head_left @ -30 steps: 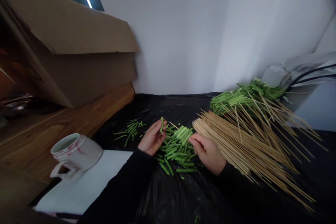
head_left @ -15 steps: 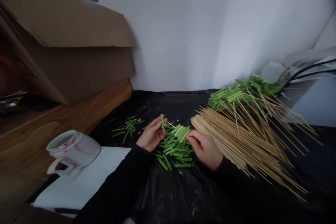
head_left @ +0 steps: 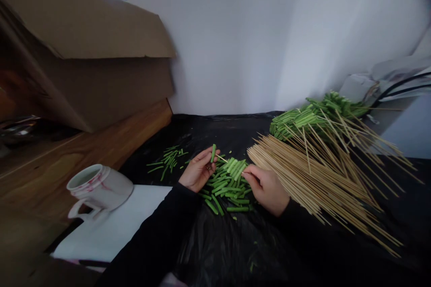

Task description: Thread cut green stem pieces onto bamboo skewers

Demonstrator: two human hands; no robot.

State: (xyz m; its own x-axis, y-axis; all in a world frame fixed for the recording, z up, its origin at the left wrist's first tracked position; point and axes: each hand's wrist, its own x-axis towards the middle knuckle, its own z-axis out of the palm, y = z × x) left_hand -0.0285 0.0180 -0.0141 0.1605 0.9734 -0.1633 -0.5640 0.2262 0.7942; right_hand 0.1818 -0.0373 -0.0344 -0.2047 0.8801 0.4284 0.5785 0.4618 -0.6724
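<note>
The pile of cut green stalks lies on a black sheet, with both hands working above or beside it. At the pile's left edge, the left hand pinches one stalk between thumb and fingers, holding it nearly upright. At the pile's right edge, the right hand grips the skewered row by its near end, thumb and fingers closed on it. This row, several stalks set side by side on a skewer, sits over the pile, and the bare end of its skewer points left toward the stalk in the left hand. Whether that end touches the stalk, I cannot tell.

Left of the pile, some thinner scraps lie scattered on the sheet. Right of the pile, a broad heap of bare sticks is spread out; beyond the pile to the right, more green rows are stacked against the heap. Well to the pile's left, a mug rests on a white board. A carton stands left of the pile and farther back, and a pale wall rises behind the pile.
</note>
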